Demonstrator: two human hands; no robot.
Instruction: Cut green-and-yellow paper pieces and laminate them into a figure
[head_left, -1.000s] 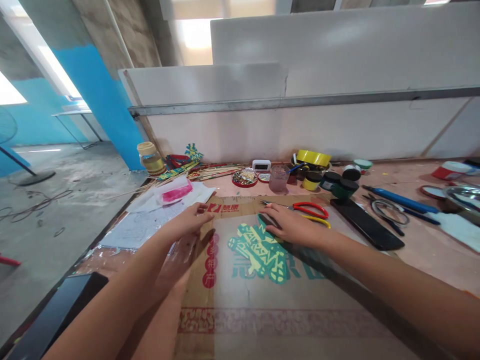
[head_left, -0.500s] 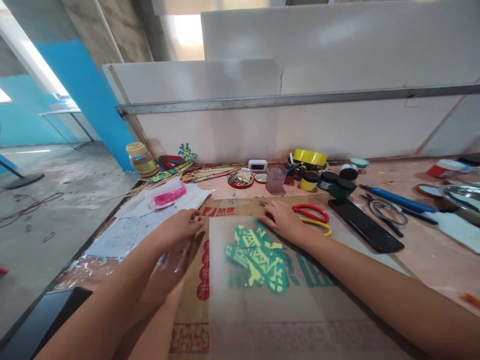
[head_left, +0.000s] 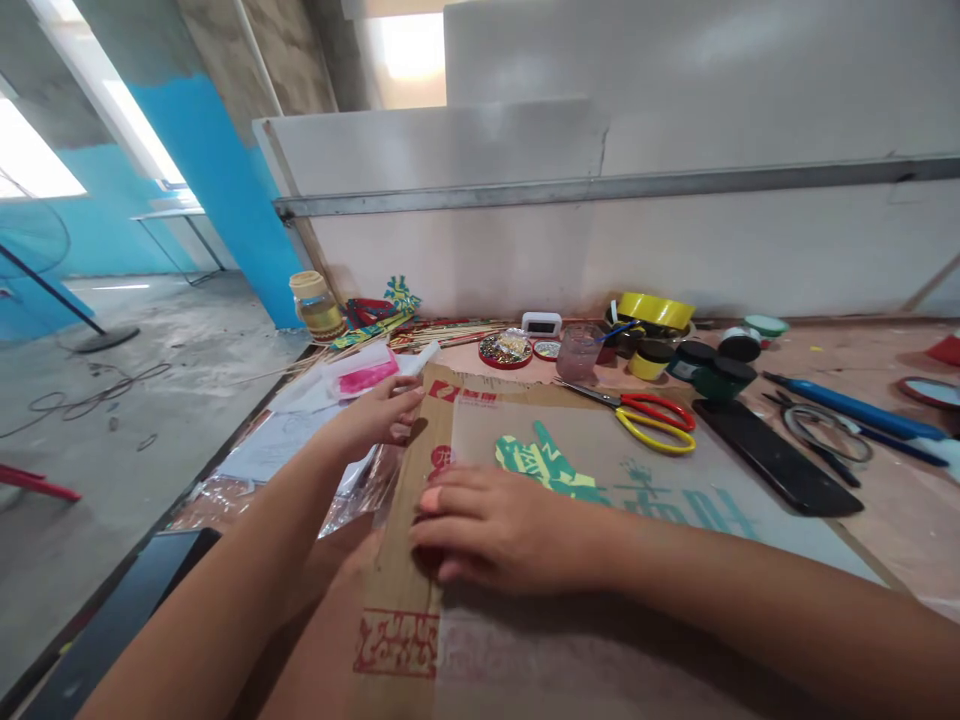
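Observation:
My left hand (head_left: 379, 420) is at the upper left edge of a brown printed cardboard sheet (head_left: 397, 560), its fingers curled against that edge. Across the left margin of a translucent sheet (head_left: 540, 640) lies my right hand (head_left: 499, 530), palm down, fingers slightly bent and apart; its thumb is hidden. The translucent sheet lies on the cardboard. A green and yellow patterned cutout (head_left: 536, 455) shows partly behind my right hand, its lower part covered. Scissors (head_left: 637, 410) with one red and one yellow handle rest beyond my right forearm, blades partly apart.
A black phone (head_left: 776, 455), paint jars (head_left: 649, 360), a cloudy cup (head_left: 579, 352) and a yellow tape roll (head_left: 656, 310) stand or lie at the back and right. Papers (head_left: 277, 440) with something pink (head_left: 367, 372) are at left. A lidded bottle (head_left: 316, 305) stands behind them.
My right hand has moved left and nearer, from beside the scissors to the translucent sheet's left margin. The scissors are now uncovered. My left hand stays by the cardboard's edge; the view has shifted left.

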